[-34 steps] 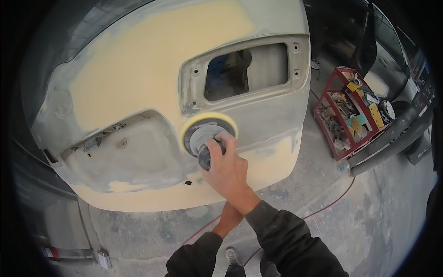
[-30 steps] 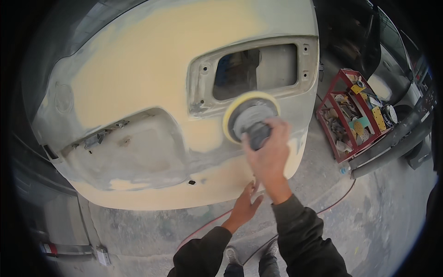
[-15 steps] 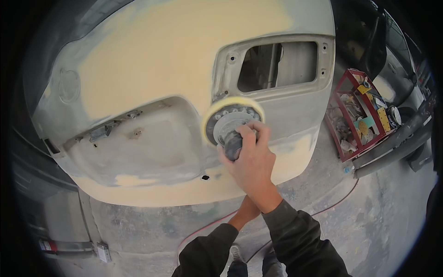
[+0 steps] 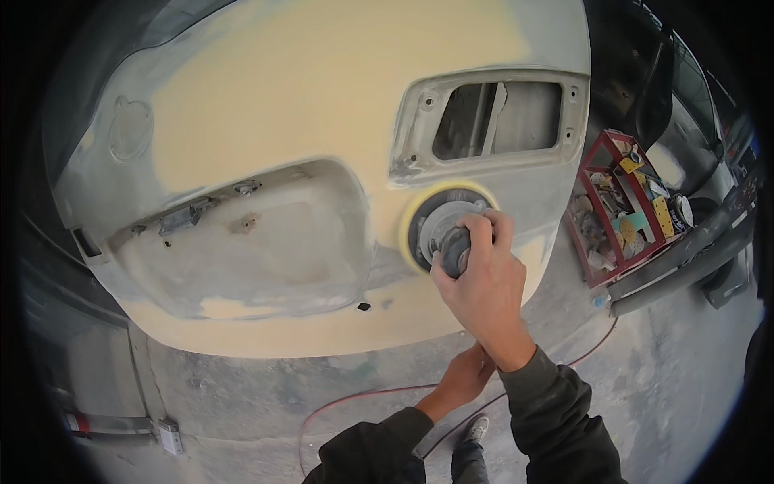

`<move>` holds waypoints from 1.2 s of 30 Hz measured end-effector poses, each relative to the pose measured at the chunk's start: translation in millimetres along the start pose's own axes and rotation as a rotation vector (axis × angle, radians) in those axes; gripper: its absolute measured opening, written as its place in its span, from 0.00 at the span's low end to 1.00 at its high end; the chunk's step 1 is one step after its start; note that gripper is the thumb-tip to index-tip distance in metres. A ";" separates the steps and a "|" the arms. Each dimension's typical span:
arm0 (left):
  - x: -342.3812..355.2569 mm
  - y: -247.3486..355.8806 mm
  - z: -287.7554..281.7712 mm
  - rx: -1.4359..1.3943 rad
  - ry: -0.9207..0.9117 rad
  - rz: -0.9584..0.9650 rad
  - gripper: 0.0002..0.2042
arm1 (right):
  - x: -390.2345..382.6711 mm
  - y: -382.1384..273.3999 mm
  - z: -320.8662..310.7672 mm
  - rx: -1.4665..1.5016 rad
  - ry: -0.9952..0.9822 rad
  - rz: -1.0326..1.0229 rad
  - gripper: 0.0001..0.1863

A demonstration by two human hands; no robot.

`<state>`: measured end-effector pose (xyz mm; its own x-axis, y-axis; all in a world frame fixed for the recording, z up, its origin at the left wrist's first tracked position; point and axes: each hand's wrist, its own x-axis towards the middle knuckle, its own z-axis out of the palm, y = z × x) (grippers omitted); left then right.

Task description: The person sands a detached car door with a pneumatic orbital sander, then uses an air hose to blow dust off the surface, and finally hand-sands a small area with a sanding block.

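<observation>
My right hand (image 4: 480, 282) grips the dark grey body of a round sander (image 4: 441, 222) with a yellow-edged pad, which rests on the car tailgate panel (image 4: 306, 97) just below and right of its small window opening. The panel is grey with broad pale-yellow filler patches. At lower left of it is a recess (image 4: 242, 250) with small fittings. My left hand (image 4: 459, 375) is below the panel's edge, crossing behind my right wrist, fingers curled; what it holds is hidden.
A red tool trolley (image 4: 588, 258) loaded with discs, cans and tools stands at right, beside grey bumper pieces (image 4: 661, 274) and a dark car body (image 4: 637, 64). A red hose (image 4: 363, 395) crosses the concrete floor. A small grey box (image 4: 170, 437) lies lower left.
My right hand and the sander have swung right, then left, and now right again. My left hand stays low, partly behind the right arm. The panel has shifted rightward in the view.
</observation>
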<state>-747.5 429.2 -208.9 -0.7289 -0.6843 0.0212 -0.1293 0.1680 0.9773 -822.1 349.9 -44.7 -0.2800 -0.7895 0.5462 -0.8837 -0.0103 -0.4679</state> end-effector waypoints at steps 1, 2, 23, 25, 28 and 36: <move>2.9 12.6 2.1 -0.031 0.005 0.020 0.14 | 8.2 -4.5 -5.5 -0.006 -0.039 -0.050 0.29; 5.1 21.4 5.3 -0.030 0.048 0.160 0.15 | 16.3 -9.6 -11.6 -0.011 -0.077 -0.099 0.30; -33.3 77.3 2.2 -0.037 -0.040 -0.114 0.13 | 31.5 -1.9 -55.1 0.012 -0.092 0.132 0.29; -57.0 69.0 -9.9 0.043 0.062 -0.228 0.13 | 15.0 -3.9 -47.7 0.265 -0.017 0.223 0.29; -93.5 71.1 -50.0 0.191 0.316 -0.249 0.09 | 1.9 -3.6 -26.7 0.757 0.076 0.378 0.29; -112.5 133.4 -139.8 0.332 0.696 -0.165 0.07 | 53.2 -75.7 16.1 1.257 0.272 0.503 0.29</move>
<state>-588.7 429.4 -51.5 -0.1088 -0.9873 0.1154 -0.4735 0.1536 0.8673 -764.1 298.8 8.6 -0.6571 -0.7315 0.1821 0.2224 -0.4188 -0.8804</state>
